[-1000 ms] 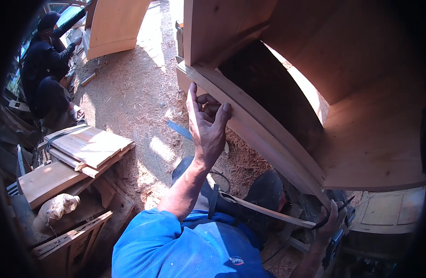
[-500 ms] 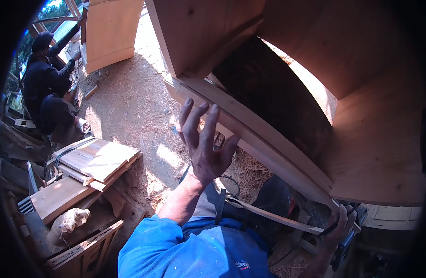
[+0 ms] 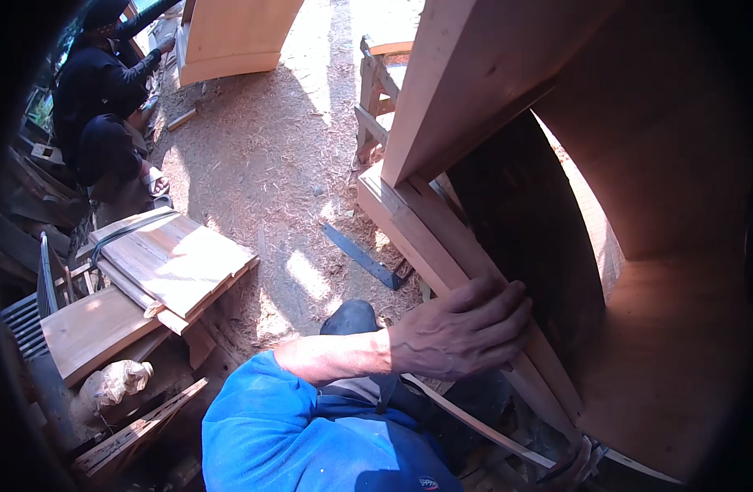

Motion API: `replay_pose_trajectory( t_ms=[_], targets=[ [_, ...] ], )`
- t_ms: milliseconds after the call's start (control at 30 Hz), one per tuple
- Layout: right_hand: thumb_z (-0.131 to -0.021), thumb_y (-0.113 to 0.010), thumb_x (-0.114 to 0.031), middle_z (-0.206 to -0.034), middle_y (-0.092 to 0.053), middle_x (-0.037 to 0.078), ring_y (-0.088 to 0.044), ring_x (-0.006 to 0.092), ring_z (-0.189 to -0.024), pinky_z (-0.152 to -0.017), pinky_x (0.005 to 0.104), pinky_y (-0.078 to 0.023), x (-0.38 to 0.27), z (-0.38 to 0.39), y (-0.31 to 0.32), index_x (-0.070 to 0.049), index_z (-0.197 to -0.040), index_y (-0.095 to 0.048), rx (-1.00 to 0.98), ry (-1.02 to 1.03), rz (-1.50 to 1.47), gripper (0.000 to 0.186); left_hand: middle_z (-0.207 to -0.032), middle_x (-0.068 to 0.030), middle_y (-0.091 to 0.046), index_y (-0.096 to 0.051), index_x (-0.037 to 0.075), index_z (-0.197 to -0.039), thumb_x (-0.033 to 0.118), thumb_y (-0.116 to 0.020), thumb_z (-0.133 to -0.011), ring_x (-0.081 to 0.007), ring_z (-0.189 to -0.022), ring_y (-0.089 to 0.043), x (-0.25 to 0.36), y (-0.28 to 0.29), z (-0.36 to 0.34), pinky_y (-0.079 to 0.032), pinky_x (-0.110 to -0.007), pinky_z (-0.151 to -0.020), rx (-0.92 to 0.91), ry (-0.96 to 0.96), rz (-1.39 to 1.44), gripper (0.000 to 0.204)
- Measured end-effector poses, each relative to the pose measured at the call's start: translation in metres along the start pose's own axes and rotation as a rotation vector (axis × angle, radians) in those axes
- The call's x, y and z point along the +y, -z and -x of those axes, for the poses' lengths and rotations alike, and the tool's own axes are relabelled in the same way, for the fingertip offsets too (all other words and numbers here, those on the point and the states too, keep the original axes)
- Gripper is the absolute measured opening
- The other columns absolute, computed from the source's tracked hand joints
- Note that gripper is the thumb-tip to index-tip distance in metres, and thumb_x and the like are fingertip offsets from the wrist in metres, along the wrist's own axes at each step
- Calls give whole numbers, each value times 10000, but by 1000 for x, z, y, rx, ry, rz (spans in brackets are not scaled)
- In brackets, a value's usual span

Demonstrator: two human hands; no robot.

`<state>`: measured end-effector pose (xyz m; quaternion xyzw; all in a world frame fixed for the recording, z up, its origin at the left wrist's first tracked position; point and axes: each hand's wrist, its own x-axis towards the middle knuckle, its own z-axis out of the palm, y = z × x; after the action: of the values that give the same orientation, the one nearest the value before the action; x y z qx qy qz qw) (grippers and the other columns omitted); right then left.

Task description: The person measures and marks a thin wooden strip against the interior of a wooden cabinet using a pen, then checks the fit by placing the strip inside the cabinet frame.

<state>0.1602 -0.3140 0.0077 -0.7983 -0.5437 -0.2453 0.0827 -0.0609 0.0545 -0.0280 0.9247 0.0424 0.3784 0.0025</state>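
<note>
A large wooden piece with curved panels [image 3: 491,90] stands in front of me on the right, with a dark curved opening [image 3: 532,213] in it. A light wooden rail [image 3: 429,250] runs slantwise along its near edge. My left hand [image 3: 466,328] lies across this rail, its fingers bent together over the edge toward the opening. Down at the rail's lower end, by the corner of the piece, my right hand [image 3: 569,463] is curled. It is dim and partly cut off, so what it holds does not show. A thin curved wooden strip [image 3: 475,425] passes near it.
Stacked boards [image 3: 175,262] lie at left, above a wrapped bundle [image 3: 118,384]. A blue-grey metal square [image 3: 364,258] rests on the shaving-covered ground. A wooden trestle [image 3: 374,107] stands behind. At far left a person [image 3: 114,90] in dark clothes crouches by another curved panel [image 3: 237,37].
My left hand has moved right and down, from spread fingers beside the rail to bent fingers over it. My view has shifted, bringing the metal square and trestle into sight.
</note>
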Motion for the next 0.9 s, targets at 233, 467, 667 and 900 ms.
replay_pose_trajectory(
  t_ms=[233, 467, 667, 900],
  targets=[
    [-734, -730, -674, -1202, -638, 200, -581, 382, -1190, -991, 515, -452, -2, 3, 12, -5, -1330, -577, -185, 73, 174, 909, -1282, -156, -607, -595, 14, -1241, 191, -559, -862, -308, -1256, -577, -4, -1, 5, -460, -417, -1051, 2, -2, 49, 419],
    [-753, -769, -594, -964, -602, 200, -588, 386, -811, -660, 535, -453, -17, -35, 6, -6, -1242, -589, -78, 192, -63, 786, -1291, -157, -605, -614, 12, -1227, 223, -551, -851, -325, -1258, -575, -11, 8, 5, -451, -425, -1050, -39, -16, 24, 436],
    [-980, -578, -278, -1135, -605, 244, -637, 364, -934, -739, 478, -515, 27, 18, 3, -28, -1389, -498, -233, 46, 19, 486, -1273, -179, -600, -656, 12, -1134, 255, -548, -827, -358, -1268, -559, -5, -1, 10, -436, -446, -1071, 1, -13, 89, 406],
    [-1008, -521, -156, -1226, -609, 260, -627, 454, -1091, -897, 543, -524, 15, 16, -5, -5, -1296, -607, -76, -312, -137, 336, -1190, -167, -642, -694, 14, -1069, 265, -576, -770, -377, -1236, -582, 0, -16, 13, -430, -456, -1090, 71, -5, 184, 407]
  ],
)
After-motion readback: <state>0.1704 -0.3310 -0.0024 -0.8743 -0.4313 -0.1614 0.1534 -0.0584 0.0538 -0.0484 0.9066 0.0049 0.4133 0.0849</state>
